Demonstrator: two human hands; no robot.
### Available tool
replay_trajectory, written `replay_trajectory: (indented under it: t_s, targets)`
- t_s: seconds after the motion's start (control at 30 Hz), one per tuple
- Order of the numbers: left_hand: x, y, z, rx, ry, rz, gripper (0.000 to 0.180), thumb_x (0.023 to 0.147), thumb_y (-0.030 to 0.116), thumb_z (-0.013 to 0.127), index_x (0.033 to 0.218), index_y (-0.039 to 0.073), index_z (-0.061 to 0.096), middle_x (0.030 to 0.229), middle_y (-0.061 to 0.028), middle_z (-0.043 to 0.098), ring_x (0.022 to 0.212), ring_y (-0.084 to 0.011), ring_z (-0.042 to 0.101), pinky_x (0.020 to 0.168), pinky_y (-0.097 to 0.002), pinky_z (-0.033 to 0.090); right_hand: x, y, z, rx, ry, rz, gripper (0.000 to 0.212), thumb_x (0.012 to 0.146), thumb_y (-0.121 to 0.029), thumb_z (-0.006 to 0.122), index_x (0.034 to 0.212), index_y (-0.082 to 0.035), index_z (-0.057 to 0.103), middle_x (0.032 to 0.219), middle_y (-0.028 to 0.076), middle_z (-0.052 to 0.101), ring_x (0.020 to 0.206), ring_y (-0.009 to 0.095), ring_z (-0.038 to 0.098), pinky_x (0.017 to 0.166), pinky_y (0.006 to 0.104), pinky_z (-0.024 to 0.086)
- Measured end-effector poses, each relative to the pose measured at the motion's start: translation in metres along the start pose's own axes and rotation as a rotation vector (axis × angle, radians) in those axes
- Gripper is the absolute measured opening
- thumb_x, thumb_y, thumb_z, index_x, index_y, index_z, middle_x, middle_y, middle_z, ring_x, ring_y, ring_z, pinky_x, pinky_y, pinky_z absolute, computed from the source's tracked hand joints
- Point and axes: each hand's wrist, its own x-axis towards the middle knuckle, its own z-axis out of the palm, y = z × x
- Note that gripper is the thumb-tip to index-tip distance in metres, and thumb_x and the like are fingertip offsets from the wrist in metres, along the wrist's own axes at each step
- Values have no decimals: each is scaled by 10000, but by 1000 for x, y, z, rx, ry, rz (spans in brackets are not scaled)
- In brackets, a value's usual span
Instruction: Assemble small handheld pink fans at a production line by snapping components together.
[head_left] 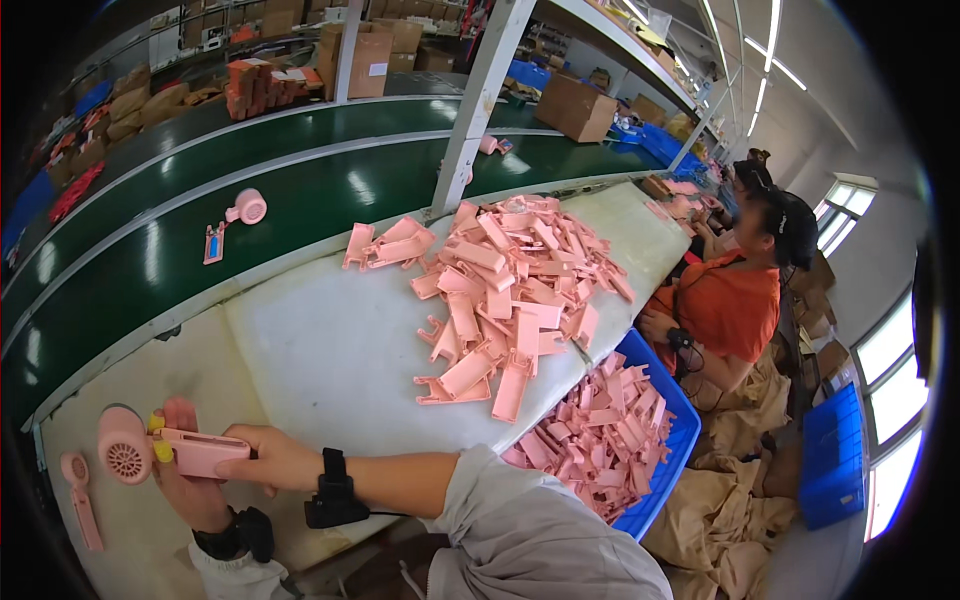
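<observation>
A pink handheld fan (200, 453) is held over the bench (320, 365) near its left end, its long axis running roughly left to right, round grille head leftward, handle rightward. The right hand (262, 457) pinches the handle's tail between thumb and fingers; the left hand (192, 492), beneath, closes yellow-banded digits at the neck. A smaller pink piece (82, 502) lies by the bench's left edge, head toward the far side.
</observation>
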Motion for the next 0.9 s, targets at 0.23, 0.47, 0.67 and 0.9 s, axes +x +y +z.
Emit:
replay_trajectory:
  t_s: [0.23, 0.47, 0.67, 0.9]
  targets:
    - [1, 17, -12, -126, 37, 53, 429, 929, 287, 441, 1261, 21, 392, 1281, -135, 444, 1224, -252, 394, 1038, -404, 312, 25, 21, 18, -126, 64, -252, 422, 876, -373, 546, 1114, -24, 534, 829, 6, 574, 713, 56, 512, 613, 214, 441]
    - [-6, 4, 39, -303, 120, -63, 323, 875, 195, 533, 1139, 19, 474, 1118, -131, 548, 1027, -230, 538, 932, -379, 414, -6, 0, -9, -638, 292, -412, 271, 795, -238, 619, 725, 19, 567, 602, 96, 489, 571, 180, 503, 528, 313, 407]
    - [-7, 18, 28, -296, 231, -201, 341, 881, 180, 517, 1181, 32, 453, 1211, -164, 512, 1110, -254, 500, 964, -404, 399, 3, 6, 7, -273, 220, -70, 241, 815, -228, 623, 820, 9, 584, 644, 27, 514, 604, 108, 473, 546, 270, 395]
    - [24, 20, -13, -665, 462, -292, 280, 892, 212, 519, 1139, 90, 471, 1209, -86, 523, 1138, -285, 481, 933, -414, 417, 9, 4, 7, -314, -3, -89, 186, 823, -54, 614, 995, 3, 573, 746, -9, 527, 640, 51, 469, 583, 191, 405]
